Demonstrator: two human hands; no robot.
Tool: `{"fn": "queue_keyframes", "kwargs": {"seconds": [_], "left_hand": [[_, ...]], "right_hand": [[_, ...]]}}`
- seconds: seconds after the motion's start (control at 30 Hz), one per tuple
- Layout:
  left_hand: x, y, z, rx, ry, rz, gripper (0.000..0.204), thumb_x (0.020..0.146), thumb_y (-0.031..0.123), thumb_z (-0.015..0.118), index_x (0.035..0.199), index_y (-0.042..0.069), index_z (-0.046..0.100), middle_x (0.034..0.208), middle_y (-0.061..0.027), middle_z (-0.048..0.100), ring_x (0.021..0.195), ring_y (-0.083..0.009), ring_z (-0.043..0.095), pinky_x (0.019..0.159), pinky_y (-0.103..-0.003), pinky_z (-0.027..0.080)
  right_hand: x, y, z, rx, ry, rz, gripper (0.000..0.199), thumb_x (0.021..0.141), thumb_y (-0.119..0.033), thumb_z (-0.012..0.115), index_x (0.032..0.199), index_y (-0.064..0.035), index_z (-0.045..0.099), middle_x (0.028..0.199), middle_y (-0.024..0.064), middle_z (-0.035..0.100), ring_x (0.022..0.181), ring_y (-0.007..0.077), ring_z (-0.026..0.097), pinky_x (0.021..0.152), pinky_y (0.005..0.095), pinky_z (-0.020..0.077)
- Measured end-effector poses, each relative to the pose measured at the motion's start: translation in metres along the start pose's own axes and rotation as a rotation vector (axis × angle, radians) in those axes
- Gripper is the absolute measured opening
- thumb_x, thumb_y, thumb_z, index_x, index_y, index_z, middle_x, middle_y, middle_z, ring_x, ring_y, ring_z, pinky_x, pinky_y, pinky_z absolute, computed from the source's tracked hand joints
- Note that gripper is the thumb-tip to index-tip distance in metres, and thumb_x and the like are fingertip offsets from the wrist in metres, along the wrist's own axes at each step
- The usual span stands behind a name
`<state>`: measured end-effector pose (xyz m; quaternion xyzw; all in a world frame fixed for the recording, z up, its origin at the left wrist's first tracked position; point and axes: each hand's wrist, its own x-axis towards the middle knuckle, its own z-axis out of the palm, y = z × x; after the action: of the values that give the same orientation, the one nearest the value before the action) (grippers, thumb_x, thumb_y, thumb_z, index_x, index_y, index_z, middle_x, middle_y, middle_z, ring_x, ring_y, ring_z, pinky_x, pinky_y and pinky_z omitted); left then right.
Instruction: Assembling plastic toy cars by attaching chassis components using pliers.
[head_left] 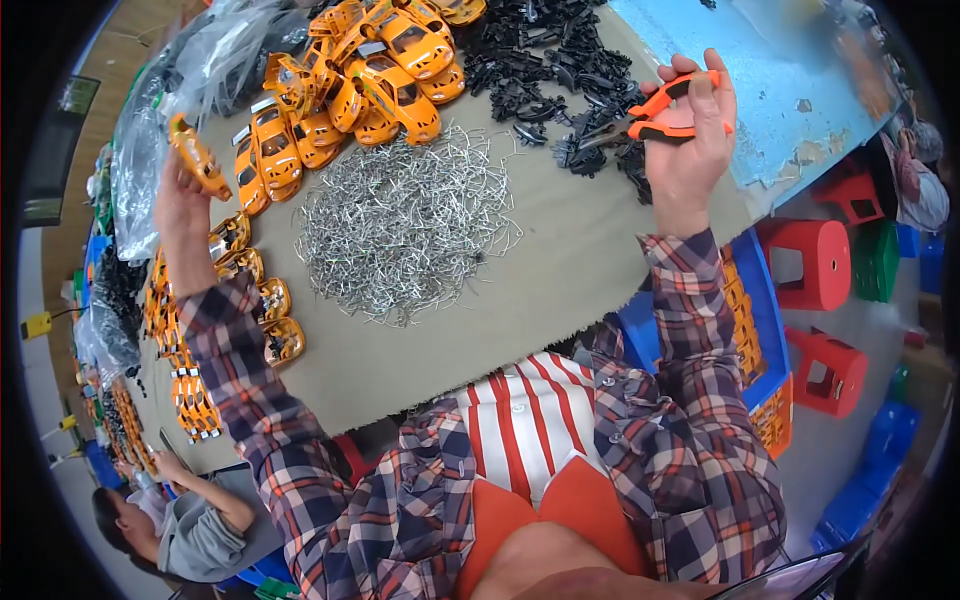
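Observation:
My left hand [183,215], raised at the far left of the table, is closed around an orange toy car shell [200,160]. On the right, my right hand [690,175] grips pliers with orange and black handles [664,98]; their jaws cannot be made out. Between the hands lies a loose heap of bent silver wire pieces [405,230]. Behind it rises a pile of orange toy car shells [400,90]. Small black plastic parts [545,60] are spread beside that pile, near the pliers. More orange car shells [283,340] lie in rows by my left forearm.
Clear plastic bags [150,170] lie along the far left edge. A blue crate [770,375] holding orange parts stands below the table at my right, near red stools [810,265]. A blue tabletop [790,110] adjoins the brownish cloth. Another person [200,530] sits at lower left.

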<state>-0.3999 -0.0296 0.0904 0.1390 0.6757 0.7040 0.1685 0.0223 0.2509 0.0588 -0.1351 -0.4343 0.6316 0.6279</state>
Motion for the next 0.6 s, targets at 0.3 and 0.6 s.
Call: {"fn": "queue_keyframes", "kwargs": {"seconds": [0.3,0.6], "left_hand": [[-0.146,-0.015,0.051,-0.695,-0.497,-0.431,0.055,0.091,0.047,0.037,0.119,0.001,0.046,0.103,-0.0201,0.057,0.088,-0.0279,0.059,0.078,-0.043,0.051],[-0.228,-0.065,0.080,-0.777,-0.628,-0.681,0.057,0.091,0.052,0.036,0.121,0.004,0.045,0.104,-0.0187,0.056,0.088,-0.0261,0.060,0.075,-0.043,0.053]], "right_hand": [[-0.010,0.019,0.004,-0.066,0.217,-0.035,0.046,0.086,-0.018,0.058,0.121,0.0023,0.037,0.099,0.0132,0.053,0.087,0.0202,0.053,0.072,0.0362,0.0497],[-0.010,0.021,0.000,0.079,-0.108,0.244,0.039,0.087,-0.016,0.055,0.118,0.0032,0.042,0.090,0.0121,0.055,0.083,0.0195,0.053,0.070,0.0359,0.0485]]}}
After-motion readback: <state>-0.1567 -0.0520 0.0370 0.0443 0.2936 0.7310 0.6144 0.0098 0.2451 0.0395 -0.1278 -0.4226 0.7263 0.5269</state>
